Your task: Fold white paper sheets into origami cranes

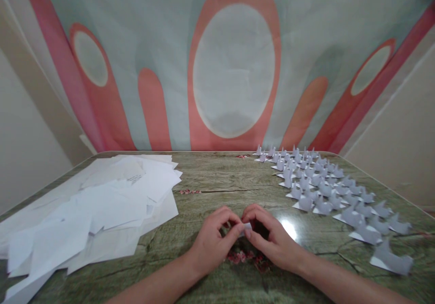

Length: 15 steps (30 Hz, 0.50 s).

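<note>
A small piece of folded white paper (247, 226) shows between my fingertips, above the near middle of the table. My left hand (217, 231) pinches it from the left, thumb and forefinger closed on it. From the other side my right hand (270, 236) grips its right end, thumb below and fingers curled over. Most of the paper is hidden by the fingers, so its full shape cannot be made out. To the right stand several rows of folded white paper birds (322, 190), the nearest single bird (392, 258) close to the front right.
Loose white paper sheets (115, 209) lie overlapping in a wide heap on the left. The wood-patterned table (217, 172) has printed red flowers and a bright light reflection near my right hand. Behind its far edge hangs a backdrop (234, 68) with pink and white shapes.
</note>
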Available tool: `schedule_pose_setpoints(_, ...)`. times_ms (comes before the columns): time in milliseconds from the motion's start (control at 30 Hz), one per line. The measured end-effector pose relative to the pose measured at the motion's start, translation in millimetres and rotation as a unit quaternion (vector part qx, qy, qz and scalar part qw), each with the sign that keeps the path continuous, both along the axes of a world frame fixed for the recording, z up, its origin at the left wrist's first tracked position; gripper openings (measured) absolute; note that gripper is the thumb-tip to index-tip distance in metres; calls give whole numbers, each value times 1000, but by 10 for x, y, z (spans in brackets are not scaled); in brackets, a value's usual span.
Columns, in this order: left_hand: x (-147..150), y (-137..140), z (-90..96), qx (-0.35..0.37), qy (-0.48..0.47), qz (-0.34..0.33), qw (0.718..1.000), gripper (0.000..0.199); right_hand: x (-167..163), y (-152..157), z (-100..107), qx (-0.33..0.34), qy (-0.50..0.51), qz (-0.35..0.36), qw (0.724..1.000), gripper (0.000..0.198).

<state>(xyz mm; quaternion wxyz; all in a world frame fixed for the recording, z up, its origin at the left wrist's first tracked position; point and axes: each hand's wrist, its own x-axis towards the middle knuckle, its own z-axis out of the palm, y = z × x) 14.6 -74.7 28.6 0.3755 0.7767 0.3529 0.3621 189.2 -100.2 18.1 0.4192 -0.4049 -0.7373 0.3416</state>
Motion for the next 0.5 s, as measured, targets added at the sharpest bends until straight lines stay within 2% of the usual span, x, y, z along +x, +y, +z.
schedule_pose_setpoints(100, -3, -6, -16, 16, -2, -2, 1000, 14, -15, -14, 6, 9, 0, 6, 1000, 12)
schedule_pose_setpoints(300, -33, -34, -88, 72, 25, -39, 996, 13, -15, -33, -14, 24, 2, 9, 1000, 15)
schedule_pose_setpoints(500, -43, -14, -74, 82, 28, -25, 996, 13, -9, -27, -24, 30, -2, -2, 1000, 19)
